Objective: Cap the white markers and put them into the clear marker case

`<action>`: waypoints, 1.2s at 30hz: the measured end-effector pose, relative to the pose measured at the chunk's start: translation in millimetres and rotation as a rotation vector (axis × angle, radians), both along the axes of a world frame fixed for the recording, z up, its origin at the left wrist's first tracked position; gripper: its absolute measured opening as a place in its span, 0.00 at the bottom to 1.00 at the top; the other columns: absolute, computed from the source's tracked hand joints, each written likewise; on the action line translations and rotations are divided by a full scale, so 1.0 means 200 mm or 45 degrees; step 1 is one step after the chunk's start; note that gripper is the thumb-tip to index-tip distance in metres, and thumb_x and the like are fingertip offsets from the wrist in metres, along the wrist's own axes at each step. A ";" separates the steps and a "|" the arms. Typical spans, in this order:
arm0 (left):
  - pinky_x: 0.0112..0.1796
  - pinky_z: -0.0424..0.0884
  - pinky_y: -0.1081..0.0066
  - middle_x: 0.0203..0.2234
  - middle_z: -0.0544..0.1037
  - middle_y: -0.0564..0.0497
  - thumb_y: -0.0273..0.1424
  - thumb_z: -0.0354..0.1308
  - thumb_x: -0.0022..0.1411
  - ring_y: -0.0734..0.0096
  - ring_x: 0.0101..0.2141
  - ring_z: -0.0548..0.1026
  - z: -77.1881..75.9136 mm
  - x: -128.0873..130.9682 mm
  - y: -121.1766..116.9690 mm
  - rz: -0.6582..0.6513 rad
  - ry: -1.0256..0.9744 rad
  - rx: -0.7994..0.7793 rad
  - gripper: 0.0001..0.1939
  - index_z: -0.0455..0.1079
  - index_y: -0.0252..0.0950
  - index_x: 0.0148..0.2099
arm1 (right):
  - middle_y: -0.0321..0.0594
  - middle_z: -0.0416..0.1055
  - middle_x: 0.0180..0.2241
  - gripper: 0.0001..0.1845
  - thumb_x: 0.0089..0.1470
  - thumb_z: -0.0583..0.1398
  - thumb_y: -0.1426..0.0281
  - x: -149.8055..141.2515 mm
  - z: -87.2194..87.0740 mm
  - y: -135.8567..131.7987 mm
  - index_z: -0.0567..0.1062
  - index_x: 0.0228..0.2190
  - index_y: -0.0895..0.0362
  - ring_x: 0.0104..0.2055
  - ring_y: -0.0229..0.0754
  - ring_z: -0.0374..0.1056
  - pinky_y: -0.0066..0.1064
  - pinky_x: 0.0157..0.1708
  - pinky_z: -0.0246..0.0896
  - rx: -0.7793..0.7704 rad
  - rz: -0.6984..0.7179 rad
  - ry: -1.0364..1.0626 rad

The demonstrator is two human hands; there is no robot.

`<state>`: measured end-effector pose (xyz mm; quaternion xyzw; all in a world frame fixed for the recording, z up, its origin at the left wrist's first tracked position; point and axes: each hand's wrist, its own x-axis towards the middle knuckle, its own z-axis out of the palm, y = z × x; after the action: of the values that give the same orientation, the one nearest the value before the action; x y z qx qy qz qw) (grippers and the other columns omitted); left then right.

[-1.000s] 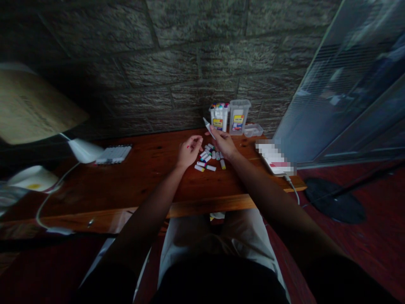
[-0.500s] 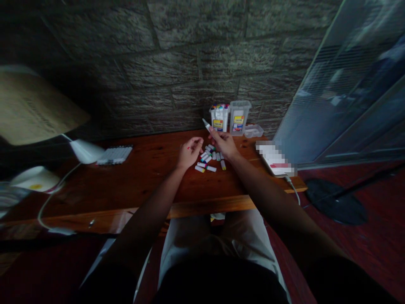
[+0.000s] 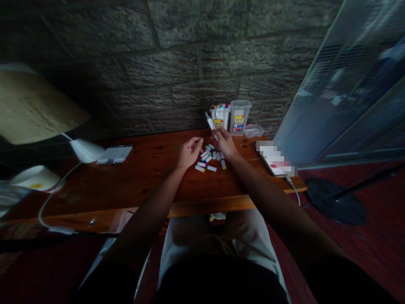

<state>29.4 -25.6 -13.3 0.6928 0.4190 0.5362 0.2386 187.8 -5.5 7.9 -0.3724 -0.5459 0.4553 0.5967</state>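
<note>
Here, a white marker (image 3: 210,124) is being gripped between the fingertips of the right hand (image 3: 225,143), its free end tilted up toward eleven o'clock, just in front of the marker-filled tub (image 3: 219,116) that is standing by the stone wall. The left hand (image 3: 189,153) is being held loosely curled at about nine o'clock from the right hand, with something small and red pinched at its fingertips; whether that is a cap is too small to tell. Between the two wrists, a scatter of loose markers (image 3: 209,159) is lying on the wooden table (image 3: 136,177), and an empty clear tub (image 3: 239,116) is standing at three o'clock from the full one, with its lid (image 3: 253,130) lying further to the right. For the handling to be done well, the marker is probably best kept pinched near its middle, so that its tilt is being governed by the fingertips rather than the wrist. The raised end should be guided clear of the tub's rim, since the packed tub looks easily knocked. The resting pile should be left undisturbed by the forearm.
</note>
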 end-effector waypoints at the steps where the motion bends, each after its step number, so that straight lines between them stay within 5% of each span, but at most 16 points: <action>1: 0.26 0.67 0.76 0.19 0.75 0.53 0.44 0.56 0.62 0.75 0.22 0.73 0.00 0.00 0.00 0.000 -0.007 -0.005 0.15 0.73 0.37 0.42 | 0.31 0.66 0.25 0.18 0.51 0.59 0.52 0.00 0.00 0.00 0.72 0.35 0.53 0.21 0.31 0.55 0.24 0.20 0.51 0.009 0.013 -0.004; 10: 0.22 0.64 0.77 0.21 0.74 0.54 0.47 0.52 0.64 0.78 0.18 0.69 0.03 0.01 -0.01 -0.083 -0.107 -0.014 0.20 0.71 0.37 0.46 | 0.37 0.74 0.40 0.20 0.51 0.63 0.57 -0.01 -0.05 0.02 0.74 0.44 0.51 0.41 0.39 0.69 0.30 0.41 0.65 0.338 0.194 -0.168; 16: 0.17 0.56 0.77 0.16 0.66 0.57 0.50 0.52 0.63 0.81 0.15 0.61 0.04 0.01 0.01 -0.106 -0.354 -0.125 0.22 0.71 0.37 0.45 | 0.37 0.75 0.35 0.18 0.53 0.63 0.60 -0.03 -0.06 0.00 0.73 0.44 0.52 0.39 0.39 0.70 0.32 0.43 0.66 0.413 0.379 -0.240; 22: 0.17 0.55 0.75 0.17 0.64 0.58 0.49 0.55 0.61 0.81 0.15 0.60 0.03 -0.01 0.06 -0.232 -0.636 -0.321 0.21 0.70 0.40 0.48 | 0.37 0.75 0.36 0.19 0.47 0.67 0.63 -0.05 -0.08 0.01 0.71 0.41 0.53 0.41 0.40 0.71 0.33 0.44 0.66 0.337 0.399 -0.134; 29: 0.18 0.58 0.76 0.21 0.70 0.56 0.54 0.54 0.59 0.82 0.16 0.64 0.07 -0.03 0.07 -0.075 -0.752 -0.423 0.22 0.70 0.40 0.38 | 0.36 0.75 0.33 0.16 0.40 0.69 0.63 -0.02 -0.05 0.01 0.75 0.33 0.55 0.33 0.37 0.70 0.29 0.32 0.68 0.105 0.315 -0.034; 36: 0.20 0.61 0.78 0.25 0.73 0.54 0.52 0.60 0.55 0.83 0.18 0.66 0.07 -0.04 0.07 0.026 -0.825 -0.453 0.22 0.65 0.38 0.32 | 0.36 0.76 0.32 0.15 0.39 0.70 0.65 -0.01 -0.03 -0.01 0.77 0.32 0.55 0.31 0.35 0.70 0.28 0.32 0.68 0.024 0.256 0.036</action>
<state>22.2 -11.6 1.2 0.4306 0.4154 0.6488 0.4702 186.3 -6.6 0.9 -0.3037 -0.5763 0.5128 0.5592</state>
